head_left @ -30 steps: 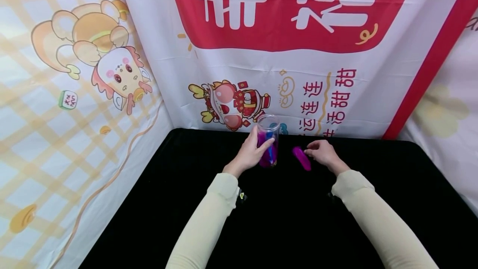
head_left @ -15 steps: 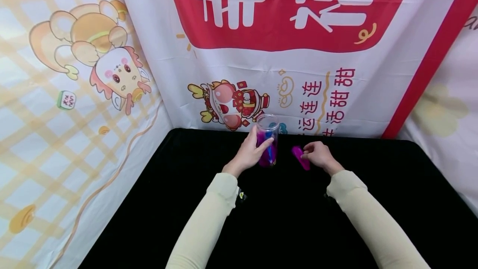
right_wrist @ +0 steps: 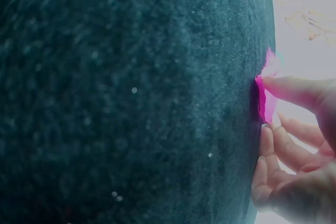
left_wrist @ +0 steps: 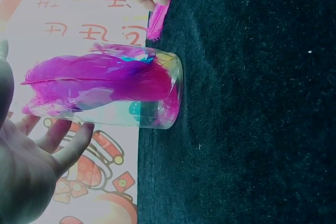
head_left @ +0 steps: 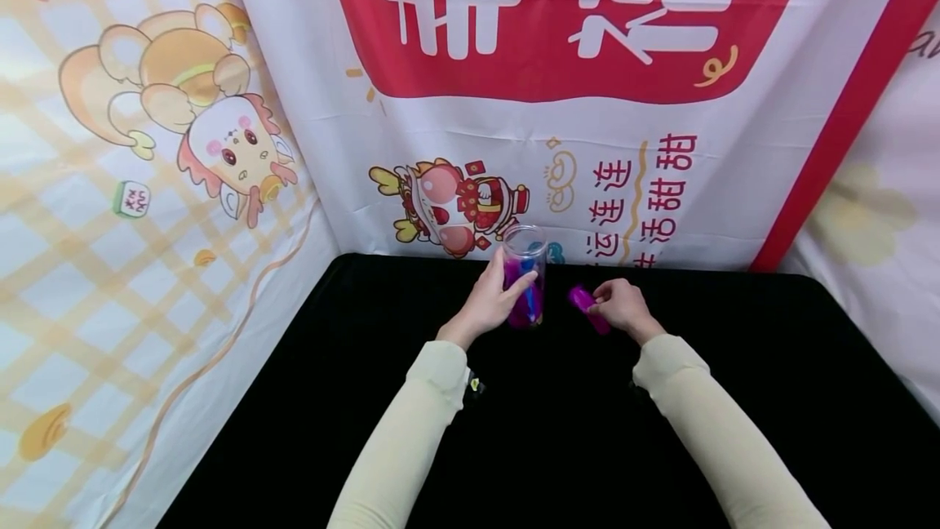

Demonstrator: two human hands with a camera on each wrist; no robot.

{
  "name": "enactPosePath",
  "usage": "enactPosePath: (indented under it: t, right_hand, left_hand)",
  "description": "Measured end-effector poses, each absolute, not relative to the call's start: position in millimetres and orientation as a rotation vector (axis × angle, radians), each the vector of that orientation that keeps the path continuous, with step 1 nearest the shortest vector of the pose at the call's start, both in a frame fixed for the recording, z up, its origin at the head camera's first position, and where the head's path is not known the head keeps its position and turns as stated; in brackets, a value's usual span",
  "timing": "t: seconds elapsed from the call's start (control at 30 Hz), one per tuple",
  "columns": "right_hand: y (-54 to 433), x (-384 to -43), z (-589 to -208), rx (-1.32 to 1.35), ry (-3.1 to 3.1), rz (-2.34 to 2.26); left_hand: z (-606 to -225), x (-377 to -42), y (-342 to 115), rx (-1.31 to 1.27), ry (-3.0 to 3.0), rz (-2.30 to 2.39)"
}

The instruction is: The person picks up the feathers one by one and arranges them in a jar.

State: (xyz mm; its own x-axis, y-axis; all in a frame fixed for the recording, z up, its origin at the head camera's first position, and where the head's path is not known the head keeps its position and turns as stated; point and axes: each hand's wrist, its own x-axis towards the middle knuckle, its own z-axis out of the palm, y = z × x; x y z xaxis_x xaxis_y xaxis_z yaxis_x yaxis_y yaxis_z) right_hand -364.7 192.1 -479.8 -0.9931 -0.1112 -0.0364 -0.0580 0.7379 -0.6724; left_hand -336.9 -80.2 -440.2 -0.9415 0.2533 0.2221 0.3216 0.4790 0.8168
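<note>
My left hand [head_left: 485, 300] holds a clear cylindrical jar [head_left: 525, 237] upright on the black table, thumb and fingers around its side. Purple and magenta feathers [left_wrist: 100, 80] fill much of the jar, with bits of blue and yellow near its bottom. To the right of the jar, my right hand [head_left: 622, 304] pinches a loose magenta feather [head_left: 582, 299] between thumb and fingers. That feather lies close to the cloth, apart from the jar. In the right wrist view, the thumb covers part of the feather [right_wrist: 266, 100].
A black cloth [head_left: 558, 431] covers the table. Behind it hangs a white and red printed curtain [head_left: 455, 129], close to the jar. A yellow checked curtain [head_left: 147, 268] runs along the left side, and another pale one [head_left: 874, 219] hangs at the right.
My right hand has moved slightly left onto the magenta feather and taken hold of it; the feather has shifted a little left. The left hand and jar have stayed in place.
</note>
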Motion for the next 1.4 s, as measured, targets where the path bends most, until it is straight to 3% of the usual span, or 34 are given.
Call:
enactPosePath:
  t: [1.4]
  right_hand:
    - [207,-365,-481,-0.072,2.641,-1.362]
  left_hand:
    - [-440,-334,-77,-0.494,-2.648,-1.448]
